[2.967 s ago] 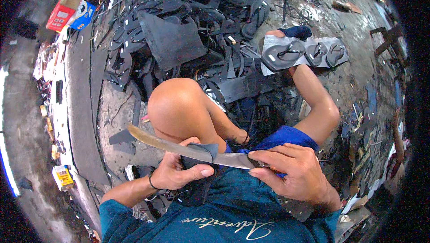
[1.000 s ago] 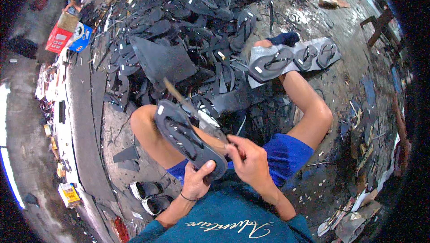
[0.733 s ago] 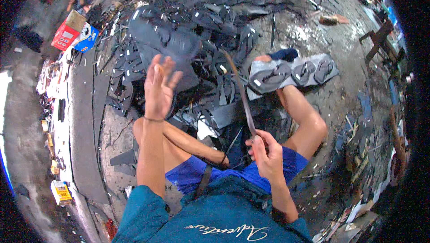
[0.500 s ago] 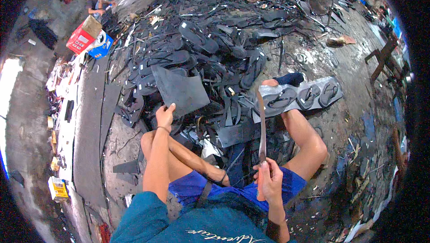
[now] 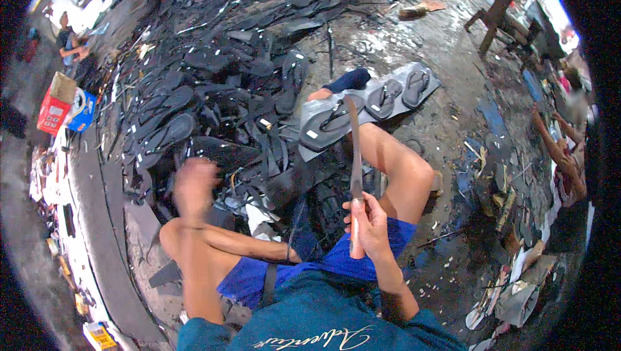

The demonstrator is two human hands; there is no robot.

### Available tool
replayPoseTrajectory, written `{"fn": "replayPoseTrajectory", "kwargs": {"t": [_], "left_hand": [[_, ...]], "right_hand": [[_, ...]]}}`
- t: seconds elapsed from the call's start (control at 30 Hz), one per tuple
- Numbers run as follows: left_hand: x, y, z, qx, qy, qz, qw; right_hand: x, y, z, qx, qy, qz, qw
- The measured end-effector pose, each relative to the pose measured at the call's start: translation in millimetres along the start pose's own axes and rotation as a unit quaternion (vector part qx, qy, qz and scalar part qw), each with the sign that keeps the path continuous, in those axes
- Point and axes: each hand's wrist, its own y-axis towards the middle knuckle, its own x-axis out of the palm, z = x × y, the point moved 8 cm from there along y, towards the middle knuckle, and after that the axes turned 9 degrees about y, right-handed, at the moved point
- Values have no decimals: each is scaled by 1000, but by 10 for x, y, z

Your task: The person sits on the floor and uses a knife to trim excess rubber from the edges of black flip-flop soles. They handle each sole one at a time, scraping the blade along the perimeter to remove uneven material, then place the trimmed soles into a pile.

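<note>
Though visible, left fingers point(image 5: 200, 170) blurry

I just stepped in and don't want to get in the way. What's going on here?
The person's right hand grips a curved knife by its handle, the blade pointing away from the body. The left hand is blurred, near a heap of black flip-flops; whether it holds anything isn't clear. Three flip-flops lie in a row on a grey sheet by the right lower leg.
</note>
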Motion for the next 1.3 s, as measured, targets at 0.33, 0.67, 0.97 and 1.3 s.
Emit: {"fn": "replayPoseTrajectory", "kwargs": {"t": [0.33,0.67,0.97,1.3], "left_hand": [[813,306,2390,-200,-901,-60,381],[587,-771,1417,-228,-918,-7,324],[1010,33,2324,-255,-814,-172,493],[937,-5,2407,-219,-845,-223,435]], "right_hand": [[-114,-200,-88,-31,-22,25,999],[363,-16,246,39,30,-42,998],[309,-1,438,-56,-248,9,967],[573,322,411,-104,-350,4,931]]}}
